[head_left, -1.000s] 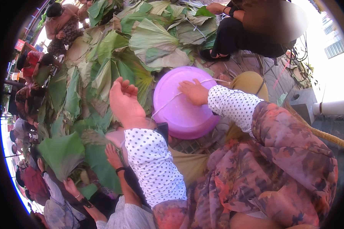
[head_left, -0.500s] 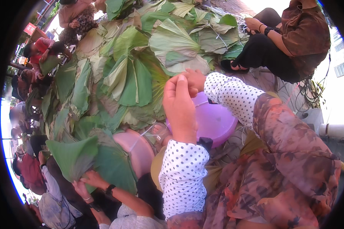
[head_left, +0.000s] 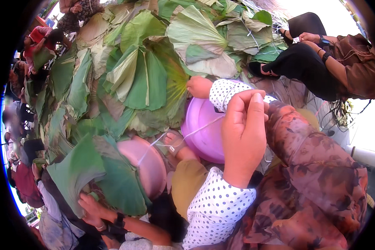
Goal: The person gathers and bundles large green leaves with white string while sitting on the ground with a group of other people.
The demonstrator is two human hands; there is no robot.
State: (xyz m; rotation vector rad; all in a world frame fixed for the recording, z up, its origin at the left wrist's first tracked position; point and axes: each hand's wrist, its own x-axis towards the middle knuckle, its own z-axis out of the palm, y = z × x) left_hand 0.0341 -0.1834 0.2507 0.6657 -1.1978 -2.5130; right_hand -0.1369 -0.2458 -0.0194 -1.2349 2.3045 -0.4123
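Observation:
My left hand is closed, thumb against the fingers, with a white string running to it from the left. Past it, my right hand reaches left across the purple plastic basin, fingers curled at the edge of a yellow-green leaf. What those fingers hold, if anything, is hidden. Both wrists wear white dotted sleeves. Large green and dry leaves lie in a wide heap ahead. A pink basin stands at the left, with string across it.
A neighbour's hands hold a big green leaf at lower left. Another person sits at far right, near dark cables. Several people sit along the left. A bare foot in a sandal rests between the basins.
My hands were together over the purple basin and are now apart. The left moved right and nearer, string trailing to it; the right is at the leaf edge. The view has shifted.

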